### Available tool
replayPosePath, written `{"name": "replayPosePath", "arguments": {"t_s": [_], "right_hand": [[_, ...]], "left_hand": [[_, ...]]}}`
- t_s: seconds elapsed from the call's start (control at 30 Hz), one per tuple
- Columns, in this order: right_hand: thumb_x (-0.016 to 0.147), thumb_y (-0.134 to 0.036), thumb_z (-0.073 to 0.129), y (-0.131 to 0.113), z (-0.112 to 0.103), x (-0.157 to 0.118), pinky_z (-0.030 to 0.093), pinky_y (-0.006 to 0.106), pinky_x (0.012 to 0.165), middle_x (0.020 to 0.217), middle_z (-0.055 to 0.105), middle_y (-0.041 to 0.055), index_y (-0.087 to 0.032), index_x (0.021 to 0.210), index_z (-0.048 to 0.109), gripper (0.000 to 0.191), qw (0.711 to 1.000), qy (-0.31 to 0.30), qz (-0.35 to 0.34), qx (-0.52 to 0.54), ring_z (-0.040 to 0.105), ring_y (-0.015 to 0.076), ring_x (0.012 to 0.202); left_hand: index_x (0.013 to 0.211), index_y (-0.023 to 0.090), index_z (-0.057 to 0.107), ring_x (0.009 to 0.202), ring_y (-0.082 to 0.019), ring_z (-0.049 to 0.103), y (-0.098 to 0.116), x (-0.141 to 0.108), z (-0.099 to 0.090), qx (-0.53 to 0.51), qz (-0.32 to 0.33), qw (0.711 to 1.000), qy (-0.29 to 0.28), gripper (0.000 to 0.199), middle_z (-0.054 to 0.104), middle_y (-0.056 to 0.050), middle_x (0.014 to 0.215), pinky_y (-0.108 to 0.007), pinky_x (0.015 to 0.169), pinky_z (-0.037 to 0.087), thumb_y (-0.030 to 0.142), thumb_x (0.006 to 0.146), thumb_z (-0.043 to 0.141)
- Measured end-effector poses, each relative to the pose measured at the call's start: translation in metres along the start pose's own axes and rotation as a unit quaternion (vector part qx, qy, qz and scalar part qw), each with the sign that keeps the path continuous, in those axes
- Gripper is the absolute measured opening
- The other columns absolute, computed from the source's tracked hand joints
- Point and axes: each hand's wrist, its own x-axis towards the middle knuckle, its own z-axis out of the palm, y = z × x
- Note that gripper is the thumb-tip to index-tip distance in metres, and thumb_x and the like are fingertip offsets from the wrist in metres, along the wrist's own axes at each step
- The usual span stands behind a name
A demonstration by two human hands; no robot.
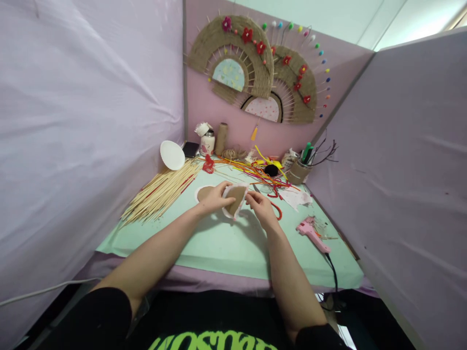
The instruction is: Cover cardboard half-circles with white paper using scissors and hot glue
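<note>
Held above the table is a brown cardboard half-circle (pixel 237 198) with a whitish paper or cloth border around its edge. My left hand (pixel 218 198) grips it from the left, thumb across the brown face. At its right edge, the fingers of my right hand (pixel 260 203) are pinched together on the border. Another brown piece with a white rim (pixel 203 193) lies on the table, partly hidden behind my left hand. Just right of my right hand, scissors with red handles (pixel 276 211) lie partly covered.
Thin wooden sticks (pixel 164 192) lie in a heap at left, near a white bowl-like object (pixel 172 155). A pink glue gun (pixel 313 234) with a black cord rests at right. Coloured pipe cleaners (pixel 255 170) and a pot of twigs (pixel 299 171) are at the back.
</note>
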Motion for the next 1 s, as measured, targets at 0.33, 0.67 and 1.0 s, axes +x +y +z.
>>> {"name": "replayPosePath", "arguments": {"t_s": [0.33,0.67,1.0], "right_hand": [[0.073,-0.047,0.066,0.0033,-0.0066,0.0009,0.040,0.024,0.058,0.069,0.058,-0.0006,-0.018,0.084,0.066,0.031,0.995,-0.029,0.006,0.094,0.046,0.0107,0.060],[0.071,-0.043,0.069,0.0041,-0.0084,-0.0001,0.039,0.025,0.056,0.058,0.055,-0.0020,-0.018,0.069,0.065,0.025,0.998,-0.007,-0.002,0.062,0.047,0.0113,0.056],[0.059,-0.035,0.083,0.0076,-0.0062,0.0078,0.055,0.020,0.065,0.062,0.064,-0.0032,-0.017,0.070,0.065,0.027,0.937,0.120,0.097,0.313,0.062,0.0086,0.061]], "left_hand": [[0.106,0.016,0.062,0.089,-0.019,0.061,0.0039,-0.0041,-0.0002,0.058,0.023,0.997,-0.037,0.038,0.067,-0.002,0.097,-0.025,0.077,0.047,0.022,0.068,0.058],[0.113,0.017,0.066,0.096,-0.021,0.061,0.0005,-0.0018,-0.0044,0.052,0.059,0.994,-0.072,0.044,0.069,-0.005,0.104,-0.027,0.084,0.047,0.020,0.069,0.058],[0.129,0.020,0.050,0.098,-0.022,0.061,-0.0039,0.0040,-0.0027,-0.045,-0.011,0.999,0.018,0.065,0.064,-0.008,0.109,-0.035,0.087,0.048,0.030,0.069,0.071]]}}
